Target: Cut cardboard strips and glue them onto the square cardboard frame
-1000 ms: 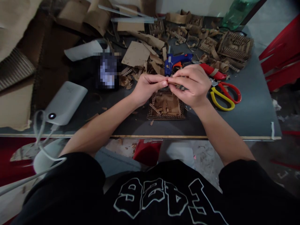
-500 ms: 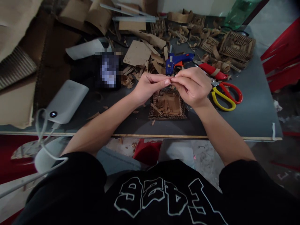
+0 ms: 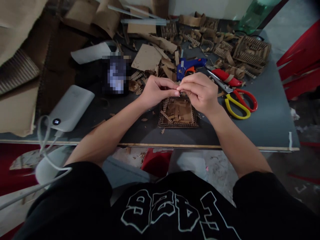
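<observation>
My left hand (image 3: 158,92) and my right hand (image 3: 200,90) meet with pinched fingertips above the back edge of a small square cardboard tray (image 3: 162,124). Whatever lies between the fingertips is too small and hidden to name. Strips and scraps of cardboard lie inside the tray, whose walls are of corrugated strips. Just behind the hands rests a blue hot glue gun (image 3: 183,68) with an orange trigger. To the right of my right hand lie scissors (image 3: 237,106) with one red and one yellow handle, near a red-handled tool (image 3: 228,78).
A white power bank (image 3: 72,108) with a cable lies at the left, beside large cardboard sheets (image 3: 17,100). Cardboard scraps (image 3: 165,61) and glue sticks (image 3: 143,22) cover the back. At the back right sit a larger corrugated piece (image 3: 252,53) and a green bottle (image 3: 256,16).
My right hand has shifted left and slightly down, and its fingertips now overlap those of my left hand. More of the scissors' blades shows. The tray has stayed put.
</observation>
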`<state>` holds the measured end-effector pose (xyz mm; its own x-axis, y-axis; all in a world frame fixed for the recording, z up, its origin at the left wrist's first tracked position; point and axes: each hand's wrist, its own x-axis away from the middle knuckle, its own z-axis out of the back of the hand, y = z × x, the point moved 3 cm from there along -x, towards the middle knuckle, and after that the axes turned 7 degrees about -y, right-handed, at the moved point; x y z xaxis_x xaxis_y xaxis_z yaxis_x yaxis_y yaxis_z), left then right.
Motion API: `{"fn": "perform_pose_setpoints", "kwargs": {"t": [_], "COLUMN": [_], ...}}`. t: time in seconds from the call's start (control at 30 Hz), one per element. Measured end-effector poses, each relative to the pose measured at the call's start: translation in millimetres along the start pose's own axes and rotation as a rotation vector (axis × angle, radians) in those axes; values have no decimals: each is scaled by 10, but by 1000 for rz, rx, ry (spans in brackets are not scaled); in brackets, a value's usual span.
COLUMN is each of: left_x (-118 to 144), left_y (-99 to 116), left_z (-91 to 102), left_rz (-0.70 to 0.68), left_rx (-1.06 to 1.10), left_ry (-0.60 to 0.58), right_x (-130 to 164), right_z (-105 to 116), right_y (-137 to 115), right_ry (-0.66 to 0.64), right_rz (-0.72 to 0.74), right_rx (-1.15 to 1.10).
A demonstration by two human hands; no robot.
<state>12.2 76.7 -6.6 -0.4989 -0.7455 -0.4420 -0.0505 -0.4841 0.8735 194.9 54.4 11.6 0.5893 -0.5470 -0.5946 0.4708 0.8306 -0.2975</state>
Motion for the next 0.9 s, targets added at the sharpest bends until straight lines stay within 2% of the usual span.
{"fn": "perform_pose_setpoints", "kwargs": {"t": [0.13,0.3,0.47,0.57,0.67,0.83,0.9], "left_x": [47,106,111,99,90,93,92], "left_y": [40,121,153,159,165,172,165], "left_z": [3,-9,-29,-25,-11,41,52], "left_rz": [-82,-167,-285,-329,-303,-162,-132], "left_rx": [-124,-298,-348,-373,-371,-376,-394], "left_ry": [116,247,214,195,184,238,224], "right_x": [-8,-1,15,16,9,2,4], "right_z": [6,-34,-97,-124,-119,-135,-150], "right_y": [-29,-55,-13,28,29,16,24], "right_ry": [100,212,295,276,254,207,198], "right_rz": [-5,-174,-292,-356,-355,-310,-288], "right_rx": [-72,-168,-322,-391,-422,-504,-508]}}
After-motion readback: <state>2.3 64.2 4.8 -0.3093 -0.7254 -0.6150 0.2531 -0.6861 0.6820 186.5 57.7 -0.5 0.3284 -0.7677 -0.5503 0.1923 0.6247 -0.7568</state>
